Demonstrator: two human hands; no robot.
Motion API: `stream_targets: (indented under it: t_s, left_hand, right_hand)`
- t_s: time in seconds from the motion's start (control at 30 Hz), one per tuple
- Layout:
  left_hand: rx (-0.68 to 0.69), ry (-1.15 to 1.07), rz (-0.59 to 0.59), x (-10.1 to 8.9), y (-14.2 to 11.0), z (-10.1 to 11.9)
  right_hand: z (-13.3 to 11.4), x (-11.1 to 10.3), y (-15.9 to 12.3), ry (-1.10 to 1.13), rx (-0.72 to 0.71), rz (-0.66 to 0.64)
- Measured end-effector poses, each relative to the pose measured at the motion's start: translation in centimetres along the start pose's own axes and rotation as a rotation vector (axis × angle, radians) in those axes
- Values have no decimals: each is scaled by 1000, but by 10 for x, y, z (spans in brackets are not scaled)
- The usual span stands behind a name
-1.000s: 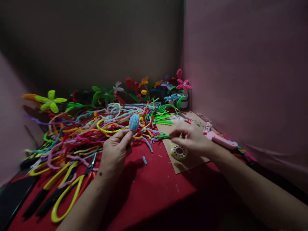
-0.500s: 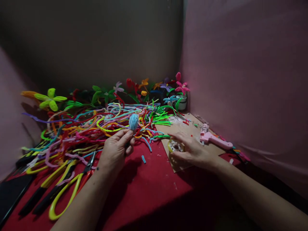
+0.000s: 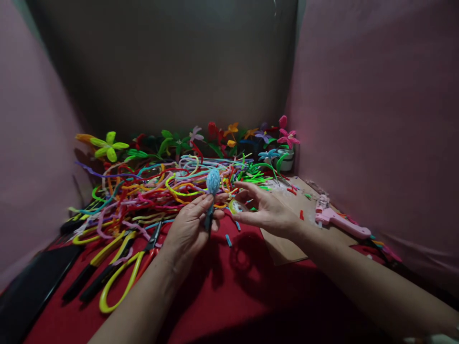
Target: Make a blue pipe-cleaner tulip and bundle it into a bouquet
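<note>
Left hand (image 3: 190, 224) pinches the blue chenille bud (image 3: 213, 181) by its dark stem (image 3: 209, 220), upright above the red cloth (image 3: 211, 306), probably so my fingers don't squash the fuzz. Right hand (image 3: 267, 210) has the tape roll (image 3: 234, 207) clamped just beside it.

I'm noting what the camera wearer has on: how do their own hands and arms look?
The left hand and right hand are ungloved, with no ring, watch or bracelet to be seen. No sleeve shows on the left forearm; a pale patch by the right forearm may be cloth, but too little shows.
</note>
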State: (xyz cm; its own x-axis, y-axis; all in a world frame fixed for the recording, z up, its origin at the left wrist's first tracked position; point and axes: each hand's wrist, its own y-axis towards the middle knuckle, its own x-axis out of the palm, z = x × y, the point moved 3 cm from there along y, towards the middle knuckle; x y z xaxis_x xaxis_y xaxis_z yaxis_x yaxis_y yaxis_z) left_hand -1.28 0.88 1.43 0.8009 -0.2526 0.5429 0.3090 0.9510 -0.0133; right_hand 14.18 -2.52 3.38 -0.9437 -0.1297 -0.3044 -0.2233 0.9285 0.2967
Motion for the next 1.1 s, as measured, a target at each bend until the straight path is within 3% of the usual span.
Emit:
stream_targets:
  t_s: [0.43, 0.57, 0.77, 1.0, 1.1]
  left_hand:
    - [28, -12, 81, -3, 4, 0]
    - [55, -4, 142, -4, 5, 3]
    - [17, 15, 137, -2, 4, -1]
    - [-10, 42, 96, -2, 5, -6]
    - [-14, 50, 114, -1, 4, -5]
  right_hand:
    - [12, 13, 18, -61, -117, -21]
    - [20, 16, 19, -49, -75, 0]
    - [26, 20, 18, 57, -115, -88]
    - [40, 28, 18, 513, 175, -126]
    - [44, 33, 16, 601, 213, -128]
